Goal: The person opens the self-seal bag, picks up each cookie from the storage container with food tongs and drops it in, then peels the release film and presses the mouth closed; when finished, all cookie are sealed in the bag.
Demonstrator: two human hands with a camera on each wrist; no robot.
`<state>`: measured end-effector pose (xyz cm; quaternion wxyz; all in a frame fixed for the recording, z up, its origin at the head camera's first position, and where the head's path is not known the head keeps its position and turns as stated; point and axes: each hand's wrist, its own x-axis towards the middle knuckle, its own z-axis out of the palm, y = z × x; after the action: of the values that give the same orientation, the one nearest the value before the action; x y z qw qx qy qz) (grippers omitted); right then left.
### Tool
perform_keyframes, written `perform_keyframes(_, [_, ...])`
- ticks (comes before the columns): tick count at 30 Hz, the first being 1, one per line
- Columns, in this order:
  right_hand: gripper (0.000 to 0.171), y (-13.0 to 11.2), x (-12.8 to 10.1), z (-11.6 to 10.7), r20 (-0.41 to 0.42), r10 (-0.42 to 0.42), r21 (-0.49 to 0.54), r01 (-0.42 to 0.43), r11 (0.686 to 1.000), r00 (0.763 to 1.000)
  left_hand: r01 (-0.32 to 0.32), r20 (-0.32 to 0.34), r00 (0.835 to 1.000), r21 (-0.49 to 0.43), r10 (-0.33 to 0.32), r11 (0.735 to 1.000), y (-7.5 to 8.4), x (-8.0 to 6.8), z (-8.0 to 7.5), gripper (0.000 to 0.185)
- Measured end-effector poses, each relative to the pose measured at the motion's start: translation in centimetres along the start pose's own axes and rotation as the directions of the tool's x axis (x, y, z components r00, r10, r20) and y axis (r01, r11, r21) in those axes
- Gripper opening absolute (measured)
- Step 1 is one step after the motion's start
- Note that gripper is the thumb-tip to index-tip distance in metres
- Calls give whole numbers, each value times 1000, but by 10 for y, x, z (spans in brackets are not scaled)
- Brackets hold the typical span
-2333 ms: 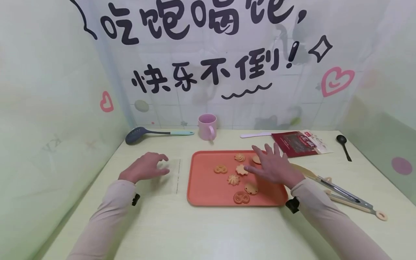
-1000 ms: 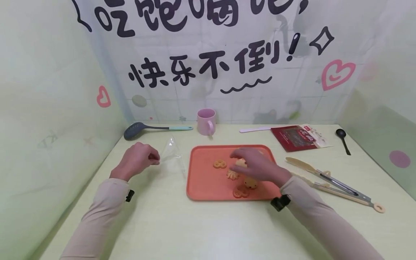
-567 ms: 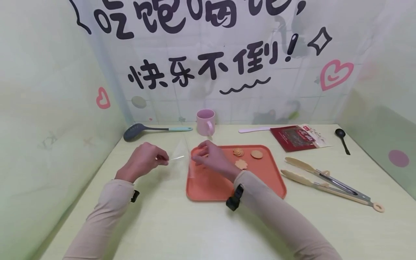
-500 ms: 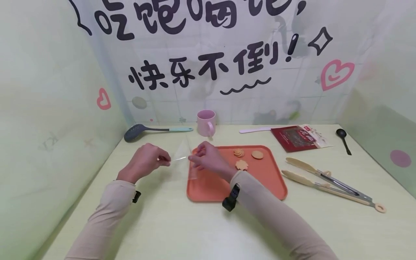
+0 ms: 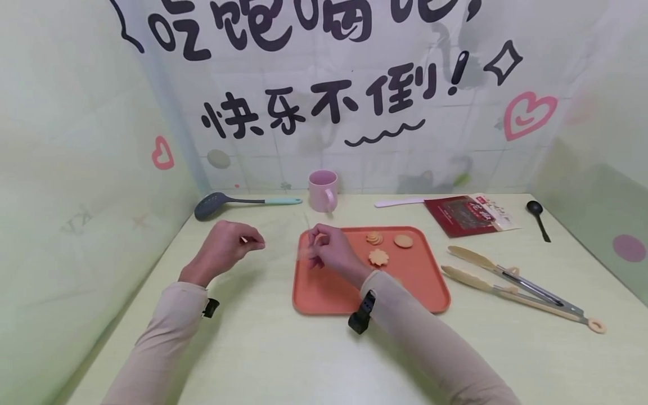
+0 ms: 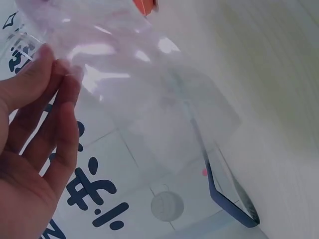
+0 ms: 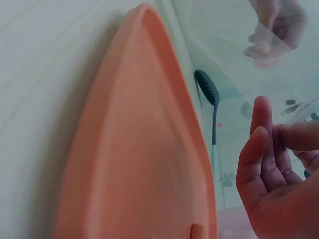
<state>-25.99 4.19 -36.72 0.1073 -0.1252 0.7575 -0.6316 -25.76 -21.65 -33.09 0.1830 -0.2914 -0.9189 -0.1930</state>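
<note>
Now, nearest us, two pale sleeves reach out over the light green table (image 5: 283, 360). The left hand (image 5: 225, 247) hovers above the tabletop, thumb and fingertips pinching one edge of a clear plastic bag (image 6: 149, 94); the wrist view shows the film spreading away from those curled fingers (image 6: 60, 114). The right hand (image 5: 329, 250) sits over the left edge of the orange tray (image 5: 324, 295), fingers curled, pinching the bag's other edge, so the film stretches between the two hands above the table. It is almost invisible from the head view. On the tray beyond the right hand lie three cookies: a flower one (image 5: 378, 257), a swirl one (image 5: 374, 238) and a round one (image 5: 403, 241). Off to the right, wooden tongs (image 5: 511, 284) rest on the table. Farther back: a slotted spoon (image 5: 238, 203), a pink mug (image 5: 323, 190), a red packet (image 5: 468, 212) and a black spoon (image 5: 538, 216), all near the wall.
</note>
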Motion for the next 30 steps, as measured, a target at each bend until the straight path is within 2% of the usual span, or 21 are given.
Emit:
perform_keyframes(4, [30,2,-5,-5,73,4,-117,5,993,997,-52,-106,993,-19,50,998,-1,-1,-2,9])
perform_keyframes(7, [33,2,-7,-8,139,18,-161,5,987,990,-99,-160,983,-41,91,994,-2,0,-4,12])
perform_keyframes(11, [36,0,-8,-11,176,36,-144,-11,989,984,-126,-153,981,-39,119,991,-2,2,-6,13])
perform_keyframes(13, [37,0,-9,-12,186,15,-209,24,978,982,-125,-135,983,-26,121,992,-2,2,-7,13])
perform_keyframes(15, [37,-1,-11,-13,198,-20,-309,82,947,980,-117,-120,986,-15,115,993,-2,2,-8,13])
perform_keyframes(18, [38,-2,-14,-15,207,-43,-447,134,884,977,-104,-107,989,-8,102,995,-2,2,-9,13])
perform_keyframes(22, [40,-5,-21,-24,183,0,-503,94,859,983,-104,-103,989,10,104,995,-5,3,-9,12])
perform_keyframes(25, [39,-10,-33,-41,176,11,-570,93,816,984,-105,-88,990,38,108,994,-7,4,-8,11])
perform_keyframes(27, [39,-15,-46,-57,189,-9,-635,129,762,982,-100,-70,992,51,104,994,-9,4,-8,11])
perform_keyframes(30, [37,-23,-72,-89,219,-85,-703,217,677,972,-88,-34,995,61,90,994,-13,4,-6,11])
